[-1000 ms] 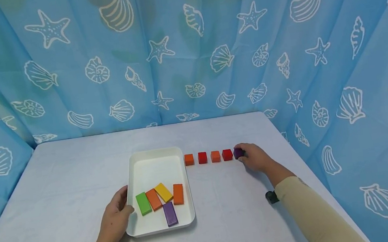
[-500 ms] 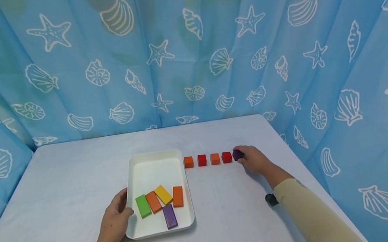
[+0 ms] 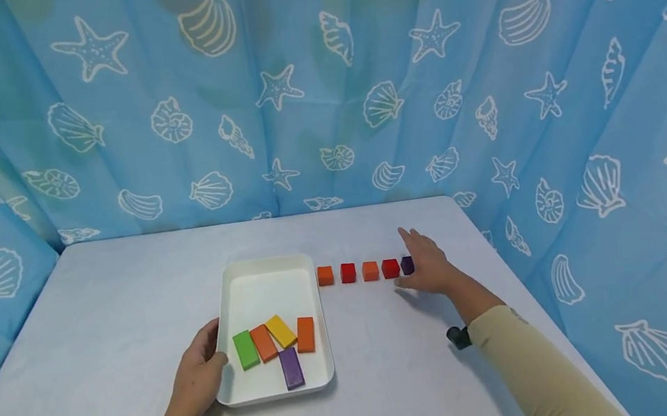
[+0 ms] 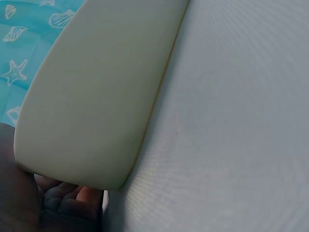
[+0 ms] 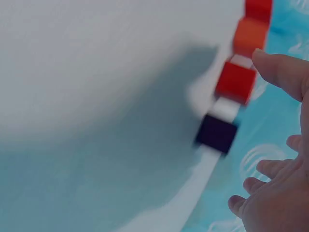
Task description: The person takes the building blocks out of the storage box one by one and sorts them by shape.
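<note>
My left hand grips the left side of a white tray, thumb over the rim and fingers along the outer wall. In the left wrist view the tray wall fills much of the frame. My right hand has its fingers and thumb spread, beside a dark purple block at the right end of a row. The right wrist view shows the purple block standing apart from the fingers. Leftward in the row come a red block, an orange block, another red block and another orange block.
Inside the tray lie a green block, a yellow block, a purple block and two orange blocks, one left and one right. A blue shell-print curtain borders the white table.
My right hand has let go of the purple block and spread its fingers. The block stays at the row's right end. My left hand keeps its grip on the tray.
</note>
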`<state>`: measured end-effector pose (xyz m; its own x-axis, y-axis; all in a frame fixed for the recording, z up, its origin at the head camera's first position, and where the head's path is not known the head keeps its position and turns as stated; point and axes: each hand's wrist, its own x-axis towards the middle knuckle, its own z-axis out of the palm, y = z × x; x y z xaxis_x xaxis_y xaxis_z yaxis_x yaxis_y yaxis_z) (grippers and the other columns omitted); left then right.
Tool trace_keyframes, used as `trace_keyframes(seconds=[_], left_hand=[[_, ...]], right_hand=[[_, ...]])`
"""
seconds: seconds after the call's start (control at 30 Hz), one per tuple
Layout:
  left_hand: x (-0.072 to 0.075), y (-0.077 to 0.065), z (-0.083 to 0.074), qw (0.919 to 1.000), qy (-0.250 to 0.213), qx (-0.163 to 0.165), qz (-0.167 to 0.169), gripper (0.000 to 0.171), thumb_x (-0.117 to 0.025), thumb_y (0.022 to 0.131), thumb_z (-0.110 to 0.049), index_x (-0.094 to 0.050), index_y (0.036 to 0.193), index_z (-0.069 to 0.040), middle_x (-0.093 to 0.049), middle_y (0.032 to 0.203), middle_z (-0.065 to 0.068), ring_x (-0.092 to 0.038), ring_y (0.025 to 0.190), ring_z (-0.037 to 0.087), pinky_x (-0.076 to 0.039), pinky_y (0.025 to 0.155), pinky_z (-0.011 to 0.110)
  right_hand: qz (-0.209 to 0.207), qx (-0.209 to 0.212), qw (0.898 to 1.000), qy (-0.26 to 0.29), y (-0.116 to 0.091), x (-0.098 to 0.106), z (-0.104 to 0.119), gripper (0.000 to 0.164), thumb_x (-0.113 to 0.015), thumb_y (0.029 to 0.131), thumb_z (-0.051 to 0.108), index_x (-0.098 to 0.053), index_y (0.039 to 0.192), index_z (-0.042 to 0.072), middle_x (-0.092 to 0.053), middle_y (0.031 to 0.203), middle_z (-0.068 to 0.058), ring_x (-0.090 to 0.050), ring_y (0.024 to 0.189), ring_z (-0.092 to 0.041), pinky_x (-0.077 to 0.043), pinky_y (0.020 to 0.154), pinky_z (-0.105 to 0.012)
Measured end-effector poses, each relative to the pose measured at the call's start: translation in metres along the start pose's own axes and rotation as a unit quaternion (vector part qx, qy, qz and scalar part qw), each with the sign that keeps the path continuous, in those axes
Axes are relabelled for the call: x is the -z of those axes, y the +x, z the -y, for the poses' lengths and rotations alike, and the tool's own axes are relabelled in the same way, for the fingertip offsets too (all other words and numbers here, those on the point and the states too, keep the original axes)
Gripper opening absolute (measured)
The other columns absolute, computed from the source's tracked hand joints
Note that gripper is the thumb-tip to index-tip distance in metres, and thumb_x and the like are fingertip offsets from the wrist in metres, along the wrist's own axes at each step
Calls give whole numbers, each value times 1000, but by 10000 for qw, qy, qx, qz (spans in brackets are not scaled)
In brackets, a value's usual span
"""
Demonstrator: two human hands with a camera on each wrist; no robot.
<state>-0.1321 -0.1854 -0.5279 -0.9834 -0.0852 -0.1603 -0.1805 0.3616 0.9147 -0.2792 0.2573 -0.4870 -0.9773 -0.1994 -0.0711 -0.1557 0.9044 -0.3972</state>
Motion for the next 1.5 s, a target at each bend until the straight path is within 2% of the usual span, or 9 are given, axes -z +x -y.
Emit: trace_keyframes(seconds=[0.2,0.4,0.67,0.8,0.9,1.03,1.3,1.43,1.5], left_hand=[[1,-1,0,10000,0,-64,-73,73,-45,95,1,-28,166,1,-34,169,24,-29,156,44,-26,125,60],[1,-2,0,9999,-56,-55,-117,73,-46,95,2,-28,166,1,-33,169,24,-29,156,44,-26,126,60],[-1,1,0,9999,-118,54,-105,73,-46,95,0,-29,167,-1,-32,171,21,-27,158,40,-26,127,56],[0,2,-1,9999,-117,71,-97,73,-46,95,0,-28,167,-1,-32,171,20,-27,158,40,-26,127,57],[2,1,-1,9999,-118,69,-76,73,-46,96,0,-29,167,-1,-31,171,20,-27,158,41,-25,127,57],[3,-1,-2,9999,-145,71,-55,73,-46,96,1,-29,167,-1,-31,171,21,-27,158,41,-25,127,57],[3,0,-5,9999,-129,73,-37,74,-47,96,0,-28,167,-1,-30,171,21,-26,158,40,-26,126,57],[3,0,-3,9999,-134,72,-14,74,-48,96,-1,-28,167,-1,-30,171,21,-26,158,41,-26,126,57],[2,-1,-1,9998,-164,73,12,74,-47,96,-1,-28,167,-1,-30,171,21,-26,158,41,-25,126,57]], right_hand=[[33,341,9973,643,-2,-10,50,114,-89,85,25,-16,172,19,-17,176,-14,-15,160,-39,-43,114,-67],[320,633,9926,990,-7,-27,109,109,-89,87,28,-20,172,29,-21,177,-4,-22,160,-30,-44,114,-62],[964,1092,9815,1242,-22,-47,163,103,-89,87,28,-27,170,27,-35,171,-2,-44,149,-28,-53,108,-55],[1335,1362,9784,802,-25,-56,175,92,-86,90,31,-38,167,22,-49,161,-2,-51,143,-25,-54,108,-51],[1491,1652,9747,-216,-25,-62,178,83,-85,90,40,-48,162,21,-57,154,1,-49,144,-21,-39,122,-51],[1567,1953,9600,-1250,-26,-70,178,80,-83,86,55,-58,155,22,-63,147,5,-50,143,-17,-14,130,-58],[1421,2160,9520,-1637,-30,-75,177,81,-88,77,60,-68,145,22,-69,127,8,-56,129,-14,-10,129,-60],[1392,2309,9487,-1649,-29,-81,179,75,-88,79,56,-68,143,21,-70,122,10,-58,123,-12,-12,129,-60],[1422,2387,9482,-1538,-29,-83,180,72,-87,82,53,-68,143,20,-70,123,10,-59,122,-11,-20,129,-55]])
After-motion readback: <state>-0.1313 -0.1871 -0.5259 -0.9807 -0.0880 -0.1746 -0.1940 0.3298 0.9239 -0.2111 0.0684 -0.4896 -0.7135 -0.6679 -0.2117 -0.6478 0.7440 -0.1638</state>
